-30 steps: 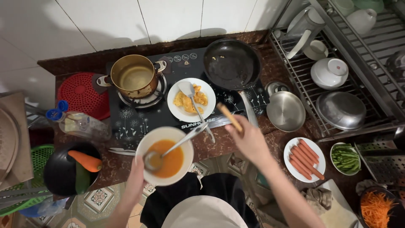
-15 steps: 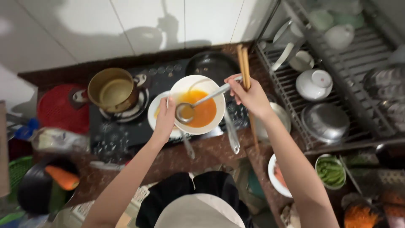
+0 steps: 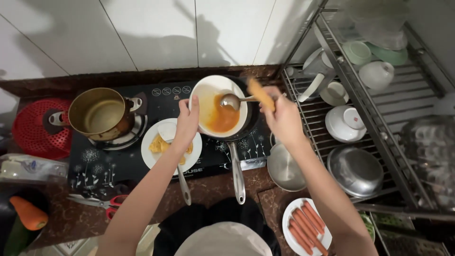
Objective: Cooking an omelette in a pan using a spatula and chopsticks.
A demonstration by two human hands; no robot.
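Orange egg mix sits in the white bowl (image 3: 218, 106), tipped above the black pan (image 3: 246, 118) on the dark stove (image 3: 118, 161). The left hand (image 3: 186, 124) grips the bowl's rim. The right hand (image 3: 284, 118) grasps chopsticks (image 3: 259, 94) and a spoon (image 3: 232, 101), just beside the dish rack (image 3: 379, 118)

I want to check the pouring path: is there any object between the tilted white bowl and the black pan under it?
Nothing visible: the white bowl, held by the left hand, tilts directly over the pan.

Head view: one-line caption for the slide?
Left hand tilts a white bowl of orange batter over a frying pan; right hand holds spoon and chopsticks.
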